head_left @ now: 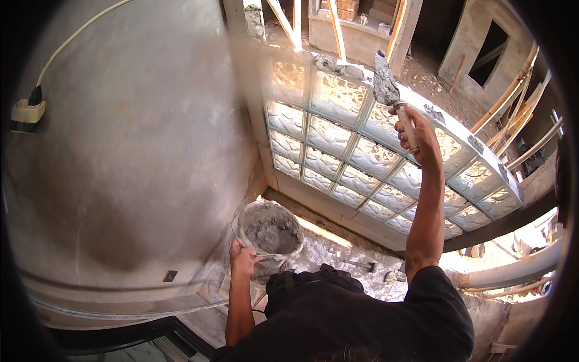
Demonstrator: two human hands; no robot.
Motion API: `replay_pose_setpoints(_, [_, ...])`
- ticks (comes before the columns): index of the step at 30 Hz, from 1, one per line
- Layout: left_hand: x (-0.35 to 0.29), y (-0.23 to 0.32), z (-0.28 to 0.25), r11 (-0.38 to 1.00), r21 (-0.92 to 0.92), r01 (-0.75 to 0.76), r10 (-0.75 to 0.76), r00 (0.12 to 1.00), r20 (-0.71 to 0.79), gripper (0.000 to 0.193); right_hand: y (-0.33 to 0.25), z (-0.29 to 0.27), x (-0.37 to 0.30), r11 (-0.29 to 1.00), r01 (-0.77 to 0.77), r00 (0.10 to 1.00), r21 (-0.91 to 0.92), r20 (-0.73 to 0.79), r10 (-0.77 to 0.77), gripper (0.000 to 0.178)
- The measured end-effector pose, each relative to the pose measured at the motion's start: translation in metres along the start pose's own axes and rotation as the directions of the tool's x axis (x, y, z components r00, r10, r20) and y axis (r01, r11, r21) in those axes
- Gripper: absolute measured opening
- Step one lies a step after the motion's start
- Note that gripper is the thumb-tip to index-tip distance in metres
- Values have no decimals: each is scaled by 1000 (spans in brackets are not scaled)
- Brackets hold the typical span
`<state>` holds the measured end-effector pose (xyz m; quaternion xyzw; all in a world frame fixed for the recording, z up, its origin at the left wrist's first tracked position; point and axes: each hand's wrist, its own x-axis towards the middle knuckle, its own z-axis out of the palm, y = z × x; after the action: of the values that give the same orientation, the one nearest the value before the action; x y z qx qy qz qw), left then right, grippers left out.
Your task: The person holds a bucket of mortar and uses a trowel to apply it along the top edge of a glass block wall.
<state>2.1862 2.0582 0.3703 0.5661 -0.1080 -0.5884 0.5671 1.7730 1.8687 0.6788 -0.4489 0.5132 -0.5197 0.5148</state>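
Observation:
My right hand (417, 134) is wrapped round the pale handle of a trowel (385, 81), whose blade is coated with grey mortar. The blade is over the top edge of a glass block wall (353, 151); I cannot tell whether it touches. Lumps of mortar (339, 67) sit along that top edge. Lower down, my left hand (243, 258) grips the rim of a bucket (270, 208) with wet grey mortar (274, 232) inside. The bucket stands beside the wall corner, and its underside is hidden.
A plastered wall (139, 139) rises on the left, with a socket box and plugged cable (30, 108). Hammers (362, 264) lie on the littered floor. Wooden poles (335, 27) stand beyond the glass blocks. Large pipes (512, 268) run at the right.

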Motion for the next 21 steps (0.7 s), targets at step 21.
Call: replay_pose_setpoints(21, [-3,46,66,941,332,-66,-7,977,211,29,187,25,-102,362,531,844,-766,519,-138,28])
